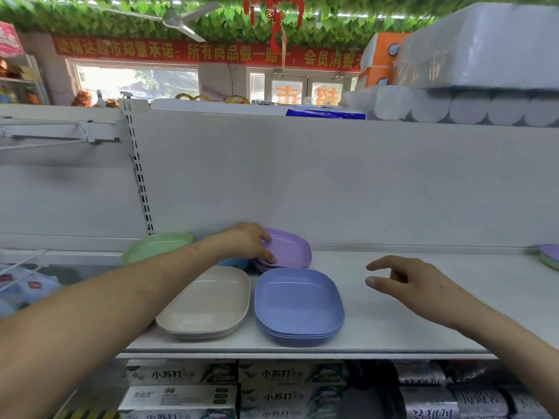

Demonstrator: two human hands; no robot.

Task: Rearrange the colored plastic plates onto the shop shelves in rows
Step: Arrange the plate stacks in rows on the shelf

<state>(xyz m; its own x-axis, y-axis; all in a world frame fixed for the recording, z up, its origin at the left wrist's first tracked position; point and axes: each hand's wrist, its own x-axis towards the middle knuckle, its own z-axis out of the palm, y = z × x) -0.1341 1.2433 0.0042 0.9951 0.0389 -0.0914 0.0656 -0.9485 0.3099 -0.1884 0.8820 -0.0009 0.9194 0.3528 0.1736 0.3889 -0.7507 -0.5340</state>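
We are holding the lilac plates (290,247) with our left grip (246,241). The thumb is lying over the near rim and the fingers are curling round the left edge, so this grip is closed on the top plate of that pile. The pile is standing at the back of the shelf (378,328), just behind the blue-violet plates (298,303). Its long axis is running across the shelf, while the two front piles are lying with their long axis from front to back.

Our right grip (402,279) is hovering above bare shelf to the right of the blue-violet pile. Its fingers are loosely spread and it is holding nothing. It is well apart from the lilac pile, so the left one is clearly the nearer. We are judging that any move to the right must lift the plate over the blue-violet pile.

We are counting six groups of plates:
- one green plate (157,244) at the back left
- one light blue piece (233,263), mostly hidden by our arm
- the beige plates (205,303)
- the blue-violet pile, showing about three rims
- the lilac pile, at least two plates
- a purple-and-green pile (550,257) at the far right edge, cut by the frame
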